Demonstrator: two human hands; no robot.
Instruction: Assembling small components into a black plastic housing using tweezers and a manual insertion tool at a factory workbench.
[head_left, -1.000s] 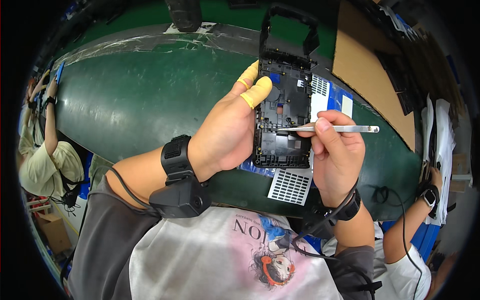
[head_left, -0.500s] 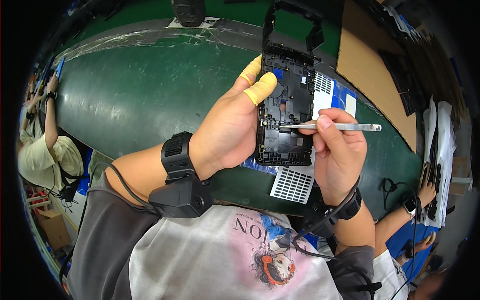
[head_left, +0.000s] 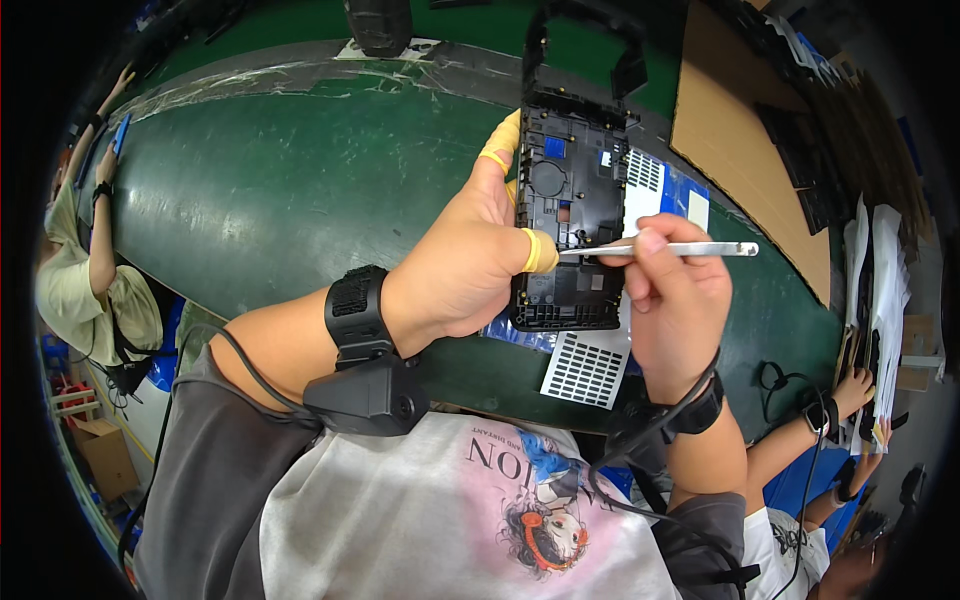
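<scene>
My left hand (head_left: 470, 245), with yellow finger cots on its thumb and at least one finger, grips a black plastic housing (head_left: 585, 190) by its left edge. The housing has an open frame at its far end and a small blue patch inside. In my right hand (head_left: 680, 300) is a pair of metal tweezers (head_left: 705, 249), pinched between thumb and fingers. Their tip meets the housing's inner face right beside my left thumb; whether they hold a small part cannot be made out. White sheets of small black stickers (head_left: 585, 370) lie beneath and beside the housing.
Green matting covers the table (head_left: 300, 170). A cardboard sheet (head_left: 750, 150) stands at the right, near white plastic bags (head_left: 880, 310). A dark cylindrical object (head_left: 380, 25) is at the far edge. Co-workers' arms (head_left: 103, 235) show at left and right.
My left thumb has come down along the housing to the tweezers' tip. The tweezers and the housing have barely shifted.
</scene>
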